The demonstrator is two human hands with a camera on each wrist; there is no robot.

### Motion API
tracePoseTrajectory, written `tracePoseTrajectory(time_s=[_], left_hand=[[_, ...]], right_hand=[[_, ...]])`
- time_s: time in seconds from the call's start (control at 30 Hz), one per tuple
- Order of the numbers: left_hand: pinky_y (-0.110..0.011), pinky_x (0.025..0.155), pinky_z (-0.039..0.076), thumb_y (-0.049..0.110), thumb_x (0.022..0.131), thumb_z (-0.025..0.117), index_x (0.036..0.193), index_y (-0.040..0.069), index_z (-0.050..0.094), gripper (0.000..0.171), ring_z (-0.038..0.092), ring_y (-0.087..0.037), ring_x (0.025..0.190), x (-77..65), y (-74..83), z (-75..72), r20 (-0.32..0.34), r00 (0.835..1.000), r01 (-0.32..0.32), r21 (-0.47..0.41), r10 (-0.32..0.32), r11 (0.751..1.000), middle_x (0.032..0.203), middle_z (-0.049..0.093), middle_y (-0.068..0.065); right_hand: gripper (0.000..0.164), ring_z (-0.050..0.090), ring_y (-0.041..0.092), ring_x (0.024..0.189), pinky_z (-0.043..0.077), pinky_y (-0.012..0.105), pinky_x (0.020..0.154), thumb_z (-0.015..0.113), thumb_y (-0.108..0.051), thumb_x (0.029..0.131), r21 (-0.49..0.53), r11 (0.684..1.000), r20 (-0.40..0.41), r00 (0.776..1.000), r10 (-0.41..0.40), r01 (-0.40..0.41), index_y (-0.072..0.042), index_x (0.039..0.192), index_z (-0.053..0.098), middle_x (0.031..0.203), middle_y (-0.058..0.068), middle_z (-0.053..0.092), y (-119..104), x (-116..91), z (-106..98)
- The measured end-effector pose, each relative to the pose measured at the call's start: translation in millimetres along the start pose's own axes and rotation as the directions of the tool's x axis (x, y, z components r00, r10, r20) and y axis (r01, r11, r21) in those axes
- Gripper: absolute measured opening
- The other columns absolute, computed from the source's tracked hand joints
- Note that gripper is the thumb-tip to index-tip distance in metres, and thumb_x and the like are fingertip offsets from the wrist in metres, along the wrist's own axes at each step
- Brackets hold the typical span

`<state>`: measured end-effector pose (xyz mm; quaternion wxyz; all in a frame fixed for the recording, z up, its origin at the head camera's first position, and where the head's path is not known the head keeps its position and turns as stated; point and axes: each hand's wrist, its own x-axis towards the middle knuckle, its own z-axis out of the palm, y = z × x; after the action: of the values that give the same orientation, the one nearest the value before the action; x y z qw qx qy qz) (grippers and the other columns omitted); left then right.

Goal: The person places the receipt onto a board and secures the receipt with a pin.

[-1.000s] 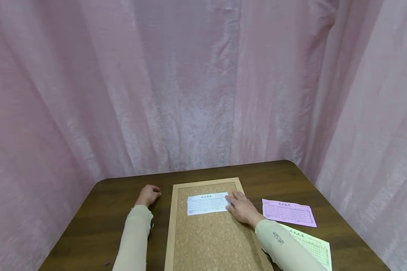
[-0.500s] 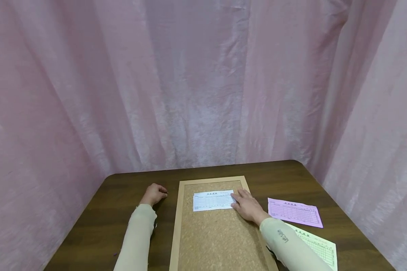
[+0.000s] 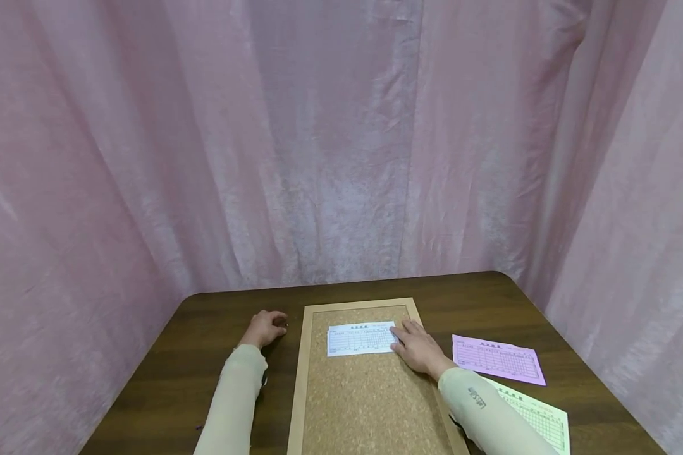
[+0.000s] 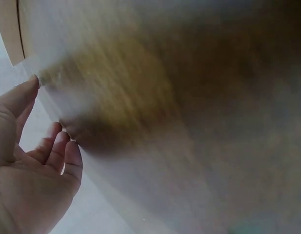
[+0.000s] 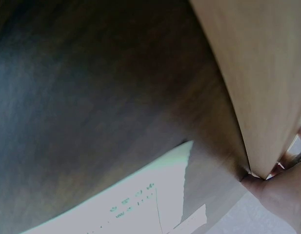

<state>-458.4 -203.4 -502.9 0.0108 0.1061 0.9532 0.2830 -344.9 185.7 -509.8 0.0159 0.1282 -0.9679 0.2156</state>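
Note:
A cork board (image 3: 370,404) with a light wooden frame lies on the dark table. On its upper part rests a white printed slip (image 3: 361,339). My right hand (image 3: 420,351) lies spread at the slip's right end, fingertips on the paper, with the hand across the frame. In the right wrist view, a finger (image 5: 252,183) reaches the frame's outer edge (image 5: 267,122). Left of the board, my left hand (image 3: 269,327) is low over the table, thumb and forefinger together around a tiny thing (image 3: 287,325). The left wrist view shows its other fingers (image 4: 57,141) bent and apart.
A pink slip (image 3: 498,360) lies right of the board, and a green slip (image 3: 537,417) nearer me, partly under the right sleeve (image 3: 484,411). A small purple thing (image 3: 199,428) is beside the left sleeve (image 3: 230,398). Pink curtains (image 3: 341,145) hang behind the table.
The whole head view has shifted slightly, moving the scene right. My left hand's fingers have rounded out more from a tighter bunch. The right hand keeps its place on the slip.

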Motion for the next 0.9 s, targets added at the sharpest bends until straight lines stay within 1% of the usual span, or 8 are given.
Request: tracePoseTrajectory(time_s=[0.1,0.23,0.37,0.57,0.73,0.8,0.9], left_hand=[[-0.062,0.098,0.036,0.009,0.089,0.072,0.123,0.006,0.068,0.034,0.04,-0.047,0.12,-3.7,2.5,-2.6,0.003,1.0,-0.009,0.054,0.009,0.999,0.125,0.053,-0.024],[-0.065,0.095,0.035,0.011,0.09,0.072,0.118,0.009,0.072,0.028,0.04,-0.046,0.119,-6.7,3.3,-4.8,0.011,1.0,-0.002,0.095,0.001,0.996,0.122,0.052,-0.022],[-0.066,0.095,0.034,0.012,0.09,0.072,0.111,0.009,0.074,0.021,0.04,-0.048,0.12,-9.0,2.8,-6.3,0.004,1.0,0.001,0.095,-0.001,0.995,0.121,0.052,-0.022],[-0.06,0.097,0.037,0.009,0.088,0.073,0.103,0.008,0.075,0.015,0.043,-0.047,0.118,-9.9,0.1,-4.6,0.004,1.0,-0.019,0.062,0.019,0.998,0.117,0.055,-0.019],[-0.055,0.098,0.039,0.008,0.086,0.075,0.099,0.007,0.075,0.013,0.047,-0.044,0.114,-9.9,-1.2,-2.0,0.008,0.999,-0.054,0.066,0.054,0.996,0.11,0.058,-0.016],[-0.054,0.098,0.039,0.007,0.085,0.075,0.097,0.006,0.075,0.012,0.049,-0.043,0.113,-10.4,-1.4,-1.7,0.006,0.997,-0.072,0.072,0.071,0.995,0.108,0.06,-0.016],[-0.053,0.098,0.04,0.007,0.084,0.076,0.096,0.006,0.075,0.012,0.05,-0.041,0.112,-12.1,-2.2,-0.9,0.004,0.997,-0.081,0.078,0.081,0.994,0.107,0.061,-0.014]], right_hand=[[0.045,0.024,0.047,0.143,0.022,0.059,0.112,0.052,-0.025,0.103,-0.006,1.0,0.001,1.0,-0.004,0.004,-0.004,0.143,0.052,0.153,0.029,0.032,-2.2,-0.6,0.1],[0.045,0.024,0.047,0.143,0.022,0.059,0.112,0.052,-0.024,0.103,-0.007,1.0,-0.001,1.0,-0.014,0.014,-0.003,0.143,0.052,0.152,0.03,0.033,-4.2,-0.7,0.3],[0.045,0.024,0.047,0.143,0.022,0.059,0.113,0.052,-0.024,0.103,-0.009,1.0,0.002,1.0,-0.018,0.018,-0.003,0.143,0.051,0.152,0.03,0.033,-4.8,-0.2,1.0],[0.045,0.024,0.047,0.143,0.022,0.058,0.113,0.052,-0.025,0.103,-0.016,1.0,0.003,1.0,-0.016,0.016,-0.003,0.143,0.051,0.152,0.029,0.033,-3.4,-0.6,0.2],[0.045,0.023,0.048,0.142,0.022,0.06,0.112,0.052,-0.024,0.104,-0.017,1.0,-0.002,1.0,-0.019,0.019,-0.002,0.143,0.051,0.152,0.03,0.033,-0.4,-0.7,0.4],[0.045,0.023,0.048,0.142,0.022,0.06,0.112,0.052,-0.024,0.103,-0.013,1.0,-0.005,1.0,-0.019,0.019,-0.002,0.143,0.051,0.152,0.03,0.033,0.3,-0.7,-0.1],[0.045,0.023,0.048,0.142,0.021,0.06,0.112,0.052,-0.024,0.103,-0.012,1.0,-0.004,1.0,-0.018,0.018,-0.002,0.143,0.051,0.152,0.03,0.032,0.5,-1.5,-1.4]])
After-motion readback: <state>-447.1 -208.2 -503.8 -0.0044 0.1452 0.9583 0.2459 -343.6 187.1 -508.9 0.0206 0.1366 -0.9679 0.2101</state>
